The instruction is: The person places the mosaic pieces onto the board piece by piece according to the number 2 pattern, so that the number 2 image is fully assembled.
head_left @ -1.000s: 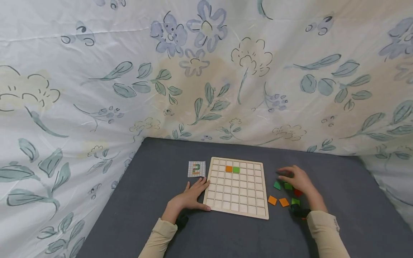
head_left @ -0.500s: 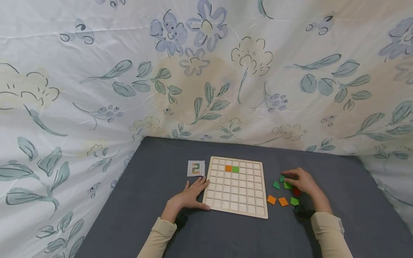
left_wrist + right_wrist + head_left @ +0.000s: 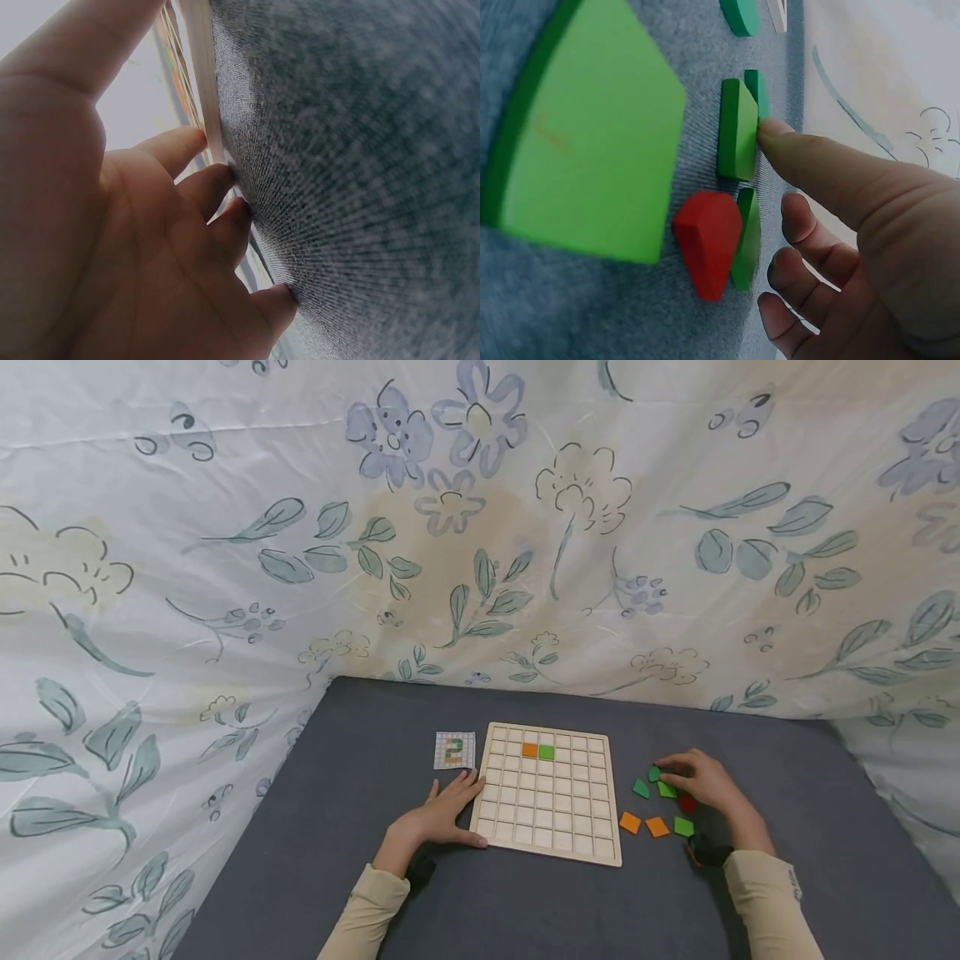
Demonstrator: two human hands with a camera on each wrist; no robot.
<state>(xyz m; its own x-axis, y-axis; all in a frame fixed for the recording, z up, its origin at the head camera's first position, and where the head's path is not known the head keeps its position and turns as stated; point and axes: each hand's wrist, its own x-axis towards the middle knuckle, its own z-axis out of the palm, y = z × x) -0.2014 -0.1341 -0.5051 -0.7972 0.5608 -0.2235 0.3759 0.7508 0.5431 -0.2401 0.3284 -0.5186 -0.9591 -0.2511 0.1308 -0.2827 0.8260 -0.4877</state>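
Note:
A pale wooden grid board [image 3: 555, 806] lies in front of me, with an orange tile [image 3: 530, 750] and a light green tile [image 3: 547, 752] side by side in its second row. My left hand [image 3: 438, 820] spreads straight fingers along the board's left edge, its thumb at the near left corner. To the board's right, the thumb and index finger of my right hand [image 3: 708, 783] are right at a dark green tile [image 3: 757, 90]; I cannot tell whether they pinch it. The other right fingers stay loosely bent. Beside that thumb lies a light green tile [image 3: 739, 135].
A small paper card [image 3: 454, 750] with a coloured pattern on a grid lies left of the board. Around the right hand are another dark green tile [image 3: 641, 788], orange tiles [image 3: 630, 822], a red piece [image 3: 707, 240] and a nearer light green tile [image 3: 683, 826]. A floral cloth [image 3: 525, 568] hangs behind.
My right hand has shifted slightly to the right since one second ago, and a dark green tile now shows at its fingertips. It stays there over the last half second. My left hand has not moved.

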